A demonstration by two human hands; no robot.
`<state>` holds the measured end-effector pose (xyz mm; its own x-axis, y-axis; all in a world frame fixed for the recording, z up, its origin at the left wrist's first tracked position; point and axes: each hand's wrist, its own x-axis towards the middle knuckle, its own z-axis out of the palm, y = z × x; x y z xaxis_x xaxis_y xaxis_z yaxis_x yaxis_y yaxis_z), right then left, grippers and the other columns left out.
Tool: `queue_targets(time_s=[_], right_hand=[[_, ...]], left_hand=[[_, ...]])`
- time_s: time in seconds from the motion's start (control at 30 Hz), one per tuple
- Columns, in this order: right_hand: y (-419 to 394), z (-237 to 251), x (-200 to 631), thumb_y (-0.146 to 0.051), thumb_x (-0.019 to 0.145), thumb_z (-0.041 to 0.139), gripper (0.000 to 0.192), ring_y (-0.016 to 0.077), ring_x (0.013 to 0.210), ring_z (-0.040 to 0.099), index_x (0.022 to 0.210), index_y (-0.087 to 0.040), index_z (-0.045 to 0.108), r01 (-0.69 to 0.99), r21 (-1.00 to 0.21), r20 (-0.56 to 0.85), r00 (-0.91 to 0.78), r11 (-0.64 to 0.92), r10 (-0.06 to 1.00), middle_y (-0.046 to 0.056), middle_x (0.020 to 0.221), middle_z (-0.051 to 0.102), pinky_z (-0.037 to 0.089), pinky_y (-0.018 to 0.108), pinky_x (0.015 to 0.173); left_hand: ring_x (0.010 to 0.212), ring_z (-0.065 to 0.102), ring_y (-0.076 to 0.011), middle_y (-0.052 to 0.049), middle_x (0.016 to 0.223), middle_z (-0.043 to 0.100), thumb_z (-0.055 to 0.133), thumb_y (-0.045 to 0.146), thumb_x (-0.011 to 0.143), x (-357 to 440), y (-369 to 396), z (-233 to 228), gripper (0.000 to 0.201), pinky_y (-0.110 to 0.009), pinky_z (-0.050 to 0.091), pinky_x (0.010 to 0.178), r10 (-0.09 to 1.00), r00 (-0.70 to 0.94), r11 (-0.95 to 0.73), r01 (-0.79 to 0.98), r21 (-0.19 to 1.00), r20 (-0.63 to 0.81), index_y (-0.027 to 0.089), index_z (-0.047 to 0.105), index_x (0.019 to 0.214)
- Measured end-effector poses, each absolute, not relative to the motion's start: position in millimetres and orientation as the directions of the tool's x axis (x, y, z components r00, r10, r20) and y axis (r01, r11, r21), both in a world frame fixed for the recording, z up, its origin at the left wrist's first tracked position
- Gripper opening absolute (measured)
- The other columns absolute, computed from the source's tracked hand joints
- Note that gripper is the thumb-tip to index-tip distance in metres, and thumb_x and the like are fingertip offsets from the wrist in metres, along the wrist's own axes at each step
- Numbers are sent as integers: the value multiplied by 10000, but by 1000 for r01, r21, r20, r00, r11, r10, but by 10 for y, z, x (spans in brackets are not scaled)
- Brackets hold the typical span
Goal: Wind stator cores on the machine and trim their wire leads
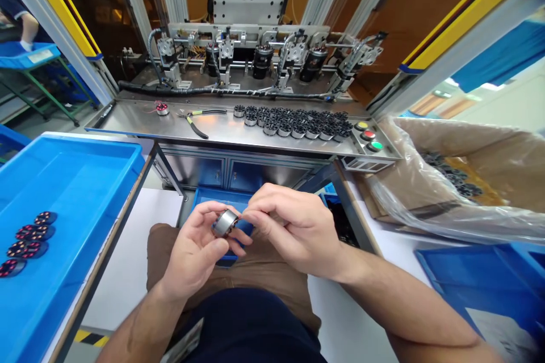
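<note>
Above my lap, my left hand [200, 249] is closed around a small round motor part [225, 223] with a silver metal band and dark ends. The part is tilted on its side between the fingers. At its right edge, my right hand [293, 227] pinches with thumb and forefinger; what lies between these fingertips is too small to tell. Ahead on the steel bench [179, 125] lie pliers [198, 121] with black and yellow handles. A similar part with red spots [162, 109] stands to their left, and several rows of black and silver parts [293, 122] to their right.
Behind the bench ledge stands a machine [264, 59] with clamps and black cylinders. Push buttons [368, 136] sit at the ledge's right end. A blue tray [85, 164] at left holds several finished-looking parts [28, 244]. At right is a plastic-lined carton [502, 167]. Another person's arm [29, 28] shows far left.
</note>
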<state>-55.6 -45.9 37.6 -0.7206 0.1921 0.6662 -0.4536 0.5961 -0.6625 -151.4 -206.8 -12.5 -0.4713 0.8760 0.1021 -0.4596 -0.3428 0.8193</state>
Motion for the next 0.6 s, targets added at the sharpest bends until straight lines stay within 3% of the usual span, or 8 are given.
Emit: queue_targets(time_s=[0.13,0.23,0.4,0.47,0.53,0.6], right_hand=[[-452,403,-582,-85,920,604,148,117,644,621,799,-131,676,-477,-665,678,-708,575,197,56,700,685,510,229,602],[-431,408,-623,-112,928,608,131,128,659,628,818,-124,679,-520,-644,710,-680,561,184,69,717,689,515,236,611],[-416,370,-705,-124,937,597,176,115,631,613,786,-114,687,-559,-637,731,-657,531,185,61,702,675,486,216,587],[-446,357,-718,-136,942,583,208,114,627,613,766,-122,694,-507,-678,695,-678,532,240,53,697,675,478,218,592],[-497,356,-706,-171,939,583,240,117,623,608,729,-137,694,-420,-766,611,-711,487,347,42,683,671,475,228,601],[-569,351,-676,-236,921,609,263,119,602,593,681,-150,676,-326,-887,447,-783,327,432,26,652,656,467,232,580]], left_hand=[[1003,690,-176,-28,1133,641,832,197,744,-1532,-2054,-161,476,-251,577,848,750,-624,-455,-243,857,221,289,670,1182],[1058,658,-173,-49,1081,670,857,244,723,-1553,-2032,-167,421,-243,536,940,717,-654,-445,-161,881,243,241,726,1123],[852,689,-119,-26,1077,687,815,260,771,-1578,-2008,-157,262,-204,565,740,755,-633,-394,-232,889,169,285,721,1014],[798,682,-102,-9,1055,694,819,258,765,-1609,-2004,-156,249,-205,566,721,725,-661,-406,-184,895,193,295,713,986],[868,695,-129,-18,1057,708,837,244,739,-1641,-1988,-134,237,-237,575,770,677,-700,-411,-105,906,226,277,716,940],[965,704,-164,-35,1094,718,852,212,713,-1668,-1974,-101,237,-273,578,830,645,-731,-399,-74,914,222,261,718,902]])
